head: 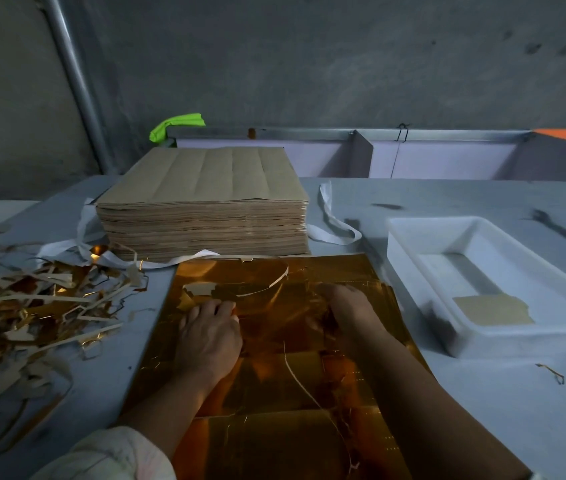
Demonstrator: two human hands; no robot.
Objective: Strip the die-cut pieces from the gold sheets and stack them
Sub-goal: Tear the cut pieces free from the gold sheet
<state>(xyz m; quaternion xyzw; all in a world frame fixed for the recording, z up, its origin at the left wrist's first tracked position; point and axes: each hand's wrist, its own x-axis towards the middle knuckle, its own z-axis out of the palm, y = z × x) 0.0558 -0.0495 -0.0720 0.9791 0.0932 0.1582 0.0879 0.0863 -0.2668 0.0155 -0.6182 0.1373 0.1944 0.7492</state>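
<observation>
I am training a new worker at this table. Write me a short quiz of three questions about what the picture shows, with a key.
1. True or false: the white tray holds a tall stack of pieces.
2. Where does the scrap pile lie? A) left of the gold sheet B) inside the tray C) right of the tray
3. Fill in: the left hand and the right hand both rest on the ____.

Key: 1 false, it holds a single flat piece; 2 A; 3 gold sheet.
</observation>
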